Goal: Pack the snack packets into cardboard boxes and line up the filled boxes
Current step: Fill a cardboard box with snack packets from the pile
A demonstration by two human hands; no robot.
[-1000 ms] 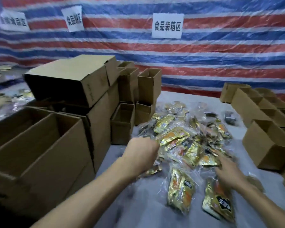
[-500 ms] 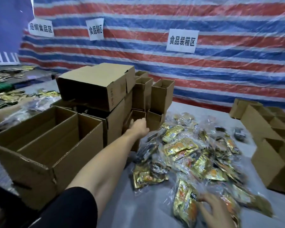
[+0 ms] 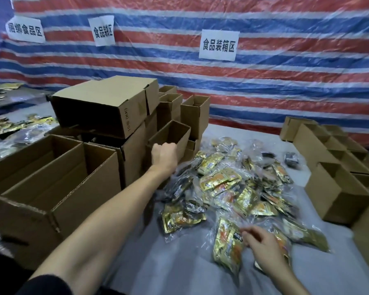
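Curling left hand (image 3: 164,155) fingers over the stiff rim of a small open-topped cardboard box (image 3: 175,133), right hand (image 3: 264,245) fingertips pinching a crinkly gold foil packet (image 3: 226,250), glossy packet heap (image 3: 232,188) just beyond.

Outstretched left arm, left hand (image 3: 164,155) clenched, right hand (image 3: 262,243) low, fingers (image 3: 246,233) curled downward.

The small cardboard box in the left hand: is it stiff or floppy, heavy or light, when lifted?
The small cardboard box is probably stiff: its walls look straight. Likely light: it looks empty, and the left hand grips one rim only.
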